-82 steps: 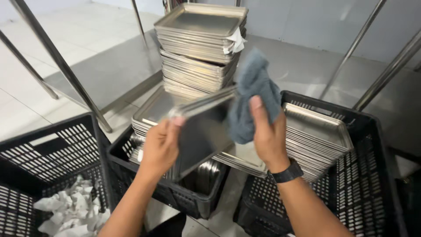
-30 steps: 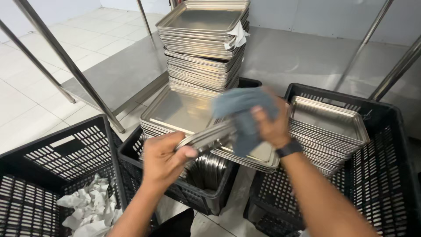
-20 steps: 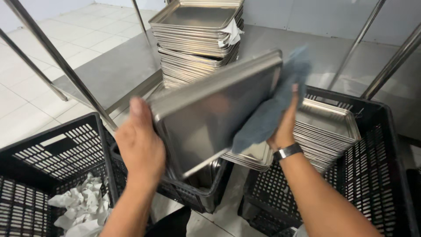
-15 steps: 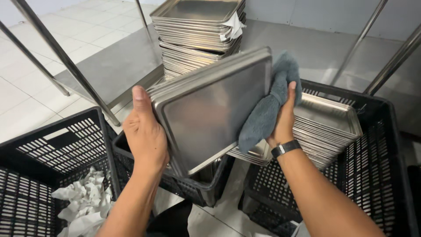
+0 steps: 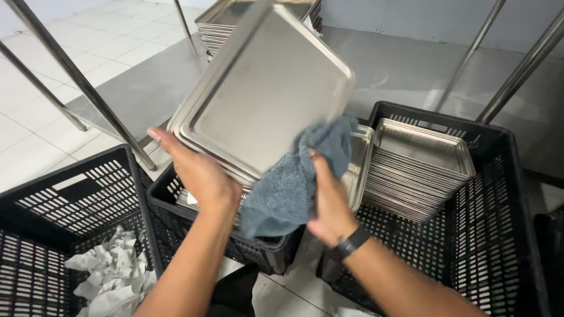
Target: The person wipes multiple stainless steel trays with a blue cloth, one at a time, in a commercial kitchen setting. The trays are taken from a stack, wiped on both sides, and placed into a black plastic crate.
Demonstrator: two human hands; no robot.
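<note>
Left hand [image 5: 200, 170] gripping lower edge of steel tray [image 5: 264, 88], tilted up over black crate [image 5: 194, 235]. Right hand [image 5: 329, 199] closed on grey cloth [image 5: 294, 182], pressed to tray's lower right rim. Stacked trays [image 5: 420, 167] in right-hand crate [image 5: 505, 235]; crumpled paper [image 5: 108, 276] in left crate.

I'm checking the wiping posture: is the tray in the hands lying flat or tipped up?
Tipped up. The metal tray slants above the crates, its far edge raised, the left hand gripping its lower edge while the right hand presses a grey cloth on it.
</note>
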